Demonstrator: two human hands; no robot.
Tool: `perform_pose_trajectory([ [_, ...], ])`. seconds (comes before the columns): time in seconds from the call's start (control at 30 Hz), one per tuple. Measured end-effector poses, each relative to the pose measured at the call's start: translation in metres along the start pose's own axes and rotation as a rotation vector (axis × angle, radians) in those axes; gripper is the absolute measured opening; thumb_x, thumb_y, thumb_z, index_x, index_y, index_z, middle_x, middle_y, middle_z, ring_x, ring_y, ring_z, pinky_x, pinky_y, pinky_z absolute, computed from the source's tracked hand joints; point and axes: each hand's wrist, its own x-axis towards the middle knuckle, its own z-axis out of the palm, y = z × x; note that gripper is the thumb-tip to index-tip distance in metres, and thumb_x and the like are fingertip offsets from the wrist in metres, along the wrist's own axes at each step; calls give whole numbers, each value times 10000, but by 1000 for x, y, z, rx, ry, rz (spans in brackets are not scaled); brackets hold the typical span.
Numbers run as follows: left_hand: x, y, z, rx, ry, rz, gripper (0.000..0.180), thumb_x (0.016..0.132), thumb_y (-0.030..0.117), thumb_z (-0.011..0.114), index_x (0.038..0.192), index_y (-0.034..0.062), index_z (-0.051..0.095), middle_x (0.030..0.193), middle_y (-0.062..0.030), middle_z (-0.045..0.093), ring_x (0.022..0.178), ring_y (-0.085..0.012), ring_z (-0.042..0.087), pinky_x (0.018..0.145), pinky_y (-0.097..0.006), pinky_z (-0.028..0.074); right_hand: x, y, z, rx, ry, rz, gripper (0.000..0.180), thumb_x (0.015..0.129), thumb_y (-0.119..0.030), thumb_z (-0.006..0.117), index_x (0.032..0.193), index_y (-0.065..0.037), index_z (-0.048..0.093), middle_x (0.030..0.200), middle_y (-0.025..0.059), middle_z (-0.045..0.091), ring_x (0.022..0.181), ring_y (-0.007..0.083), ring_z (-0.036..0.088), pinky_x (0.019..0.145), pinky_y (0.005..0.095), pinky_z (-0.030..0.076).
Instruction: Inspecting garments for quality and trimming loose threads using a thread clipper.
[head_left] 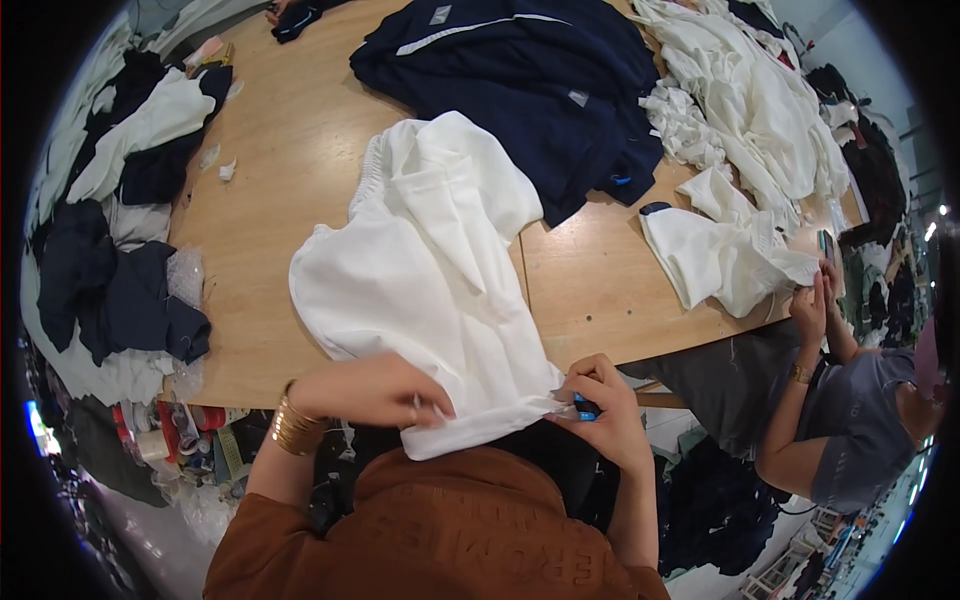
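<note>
White elastic-waisted trousers (pixel 430 250) lie bunched across the table in front of me, their hem drawn to the near edge. Over the left part of that hem is my left hand (pixel 385 390), fingers apart and slightly blurred, touching the cloth. My right hand (pixel 607 410) is closed at the hem's right end, pinching the fabric. A small blue-and-black tool (pixel 587 406) also sits in its grip; the fingers cover most of it. The waistband points away from me.
Navy garments (pixel 500 70) pile up at the far middle, a white cloth heap (pixel 750 100) at far right. Dark and white clothes (pixel 130 270) line the left edge. At right, a co-worker's hands (pixel 815 300) hold another white garment (pixel 715 250). The wooden table (pixel 250 300) has a seam.
</note>
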Motion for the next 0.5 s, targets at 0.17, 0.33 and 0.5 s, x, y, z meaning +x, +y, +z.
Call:
perform_pose_trajectory([
  [0.17, -14, -43, -48, 376, 1296, -138, 316, 815, 172, 626, 1103, 49, 583, 1021, -77, 618, 878, -183, 582, 749, -300, 462, -1, 7, -3, 103, 100, -35, 223, 667, 61, 661, 858, -14, 576, 908, 59, 591, 812, 124, 549, 707, 223, 421],
  [0.33, -7, -117, -75, 533, 1554, -140, 298, 771, 158, 657, 1027, 18, 595, 942, -107, 620, 862, -203, 589, 755, -331, 470, 11, -9, -22, 65, 55, 79, 233, 653, 42, 659, 869, -8, 589, 740, 19, 583, 680, 82, 526, 644, 209, 417],
  [0.5, -7, -70, -63, 101, 1077, -312, 167, 767, 135, 663, 867, 10, 615, 783, -63, 615, 729, -143, 563, 689, -256, 458, -13, 15, -91, 81, 443, 58, 212, 658, 16, 572, 864, -7, 618, 691, 39, 554, 640, 112, 528, 628, 233, 418],
])
